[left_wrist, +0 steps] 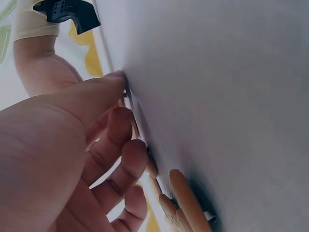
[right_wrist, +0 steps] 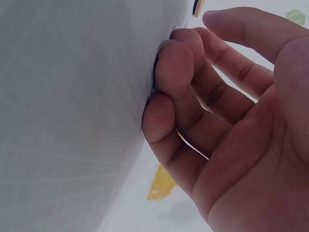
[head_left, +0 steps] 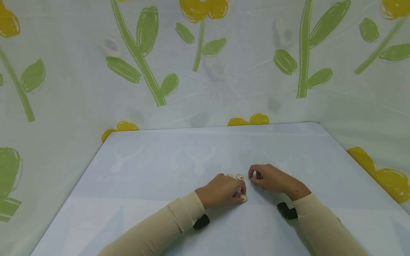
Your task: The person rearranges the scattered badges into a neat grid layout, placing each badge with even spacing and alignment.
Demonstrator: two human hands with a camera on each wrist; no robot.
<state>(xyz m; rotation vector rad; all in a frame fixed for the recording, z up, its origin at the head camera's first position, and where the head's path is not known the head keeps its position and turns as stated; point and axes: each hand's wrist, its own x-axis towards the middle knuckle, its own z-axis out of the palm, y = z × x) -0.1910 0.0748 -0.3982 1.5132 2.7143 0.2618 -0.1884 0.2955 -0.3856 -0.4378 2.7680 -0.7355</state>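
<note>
My left hand (head_left: 222, 191) is low over the table, thumb and forefinger pinching a small round wooden disc (head_left: 243, 198) with dark marks on its face. In the left wrist view, the thumb tip meets the tabletop and the fingers partly hide that disc. Just beyond the knuckles lie another wooden disc (head_left: 240, 176) and a partly covered one (head_left: 229, 175). Seen edge-on in the left wrist view, a wooden disc (left_wrist: 187, 200) is near the curled fingers. My right hand (head_left: 272, 178) rests its fingertips on the table right of the discs, loosely curved, with nothing visible in it.
The pale table (head_left: 153, 160) has faint printed figures and reaches to a cloth backdrop (head_left: 240, 89) with green stems and yellow flowers. Dark wrist-worn devices sit under both sleeves, one by the left cuff (head_left: 201, 222) and one by the right (head_left: 287, 211).
</note>
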